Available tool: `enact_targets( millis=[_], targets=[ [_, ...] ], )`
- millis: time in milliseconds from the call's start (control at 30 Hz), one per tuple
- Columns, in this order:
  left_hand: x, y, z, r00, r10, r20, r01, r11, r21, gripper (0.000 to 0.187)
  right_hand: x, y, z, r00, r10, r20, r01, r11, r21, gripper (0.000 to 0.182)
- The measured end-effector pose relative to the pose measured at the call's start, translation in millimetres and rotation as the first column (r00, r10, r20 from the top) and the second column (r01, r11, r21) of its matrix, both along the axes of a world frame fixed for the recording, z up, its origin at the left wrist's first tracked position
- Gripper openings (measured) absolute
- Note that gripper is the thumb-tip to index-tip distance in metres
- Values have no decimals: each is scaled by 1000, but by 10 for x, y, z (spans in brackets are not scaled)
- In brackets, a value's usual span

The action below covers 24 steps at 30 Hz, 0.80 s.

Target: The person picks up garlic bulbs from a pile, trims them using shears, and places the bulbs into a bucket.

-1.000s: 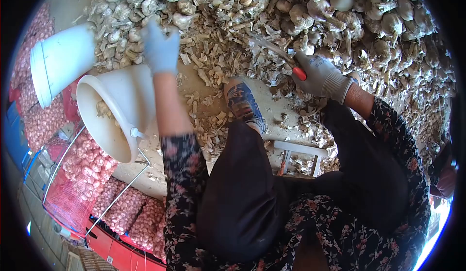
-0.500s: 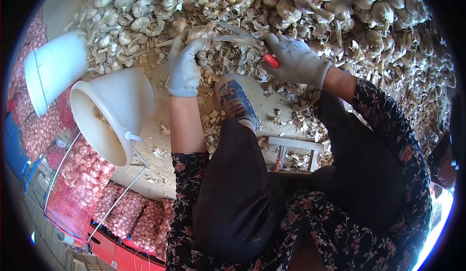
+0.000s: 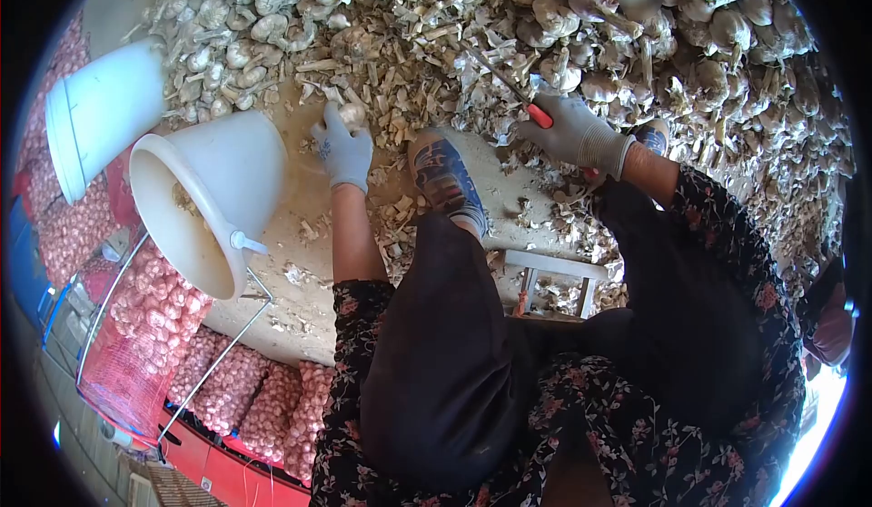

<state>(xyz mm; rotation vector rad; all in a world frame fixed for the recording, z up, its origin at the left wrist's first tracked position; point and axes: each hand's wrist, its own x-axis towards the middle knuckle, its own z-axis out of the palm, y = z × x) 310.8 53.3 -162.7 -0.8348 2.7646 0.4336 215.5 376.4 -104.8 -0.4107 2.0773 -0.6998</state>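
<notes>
My left hand (image 3: 345, 153), in a pale knitted glove, is low over the floor near the white bucket. Its fingers are curled around a garlic bulb (image 3: 351, 114), with the thumb and forefinger showing at the left. My gloved right hand (image 3: 574, 134) grips a red-handled knife (image 3: 540, 115). The long narrow blade points up and left, over the garlic scraps. A bit of red also shows beneath the wrist. Cut stems and dry skins (image 3: 404, 98) are strewn between the two hands.
Whole garlic is heaped along the back, with a trimmed-looking pile (image 3: 241, 30) at left and stemmed bulbs (image 3: 727, 30) at right. A white bucket (image 3: 227, 157) lies tipped beside a second bucket (image 3: 109, 112). Red net sacks (image 3: 218, 380) and a metal stool (image 3: 554, 263) stand nearer.
My hands have moved apart. The left has come down and toward the bucket with the bulb, whose long stem no longer shows. The right has drawn back to the right with the knife.
</notes>
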Motion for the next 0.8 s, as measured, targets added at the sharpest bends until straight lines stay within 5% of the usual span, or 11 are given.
enact_targets(
  millis=[133, 233, 267, 300, 333, 400, 433, 500, 600, 700, 800],
  targets=[
    [-52, 119, -33, 985, 115, -127, -109, 992, 57, 61, -27, -3, 68, 997, 44, 62, -47, 998, 51, 35],
    [-93, -65, -121, 936, 302, 181, -299, 953, -44, 59, -22, 23, 58, 995, 36, 92, -41, 998, 52, 35],
    [-40, -241, -246, 952, 268, 148, -303, 898, 321, 56, -38, 44, 47, 995, 38, 89, -43, 998, 52, 35],
    [-48, -289, -223, 964, 244, 106, -254, 725, 640, 54, -34, 70, 30, 997, 62, 54, -65, 996, 56, 36],
    [-13, -277, -214, 964, 241, 108, -253, 728, 637, 54, -17, 79, 20, 996, 84, 23, -85, 995, 59, 37],
    [-117, 34, 133, 896, 442, 44, -134, 176, 975, 50, -67, 45, 106, 994, 108, -29, -106, 992, 64, 37],
    [-158, 185, 254, 896, 440, 50, -139, 172, 975, 50, -84, 27, 167, 987, 141, -76, -135, 988, 77, 36],
    [-267, 434, 472, 868, 473, -150, 166, 7, 986, 62, -124, -43, 298, 982, 177, -71, -170, 981, 90, 37],
    [-432, 580, 790, 907, 397, -139, 192, -97, 977, 72, -121, -123, 444, 865, 301, -402, -264, 953, 146, 50],
    [-493, 618, 849, 916, 349, -200, 228, -41, 973, 76, -100, -167, 526, 715, 334, -614, -276, 942, 190, 42],
    [-520, 717, 893, 906, 375, -196, 182, 74, 981, 71, -98, -192, 581, 728, 377, -573, -290, 926, 242, 46]
  ],
)
